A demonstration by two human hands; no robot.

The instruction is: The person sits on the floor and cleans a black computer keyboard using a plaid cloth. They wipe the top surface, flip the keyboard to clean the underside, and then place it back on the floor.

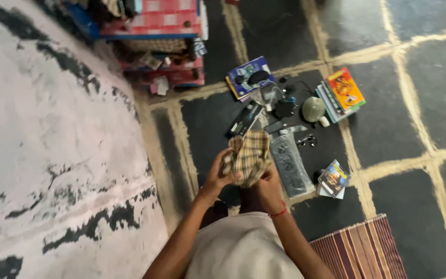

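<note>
A checked tan-and-brown cloth (249, 154) is bunched between both of my hands above the dark floor. My left hand (219, 174) grips its left side with the thumb on top. Under the cloth's right side my right hand (269, 185), a red thread on its wrist, also clutches it. Just right of the cloth lies a long grey keyboard (290, 163).
On the tiled floor lie a black remote (244, 119), a blue book (249, 77), a green round object (313, 109), a stack of books (340, 94) and small booklets (333, 179). A striped mat (360, 250) lies bottom right. A worn white wall (52, 144) fills the left; cluttered shelves (156, 36) stand at top.
</note>
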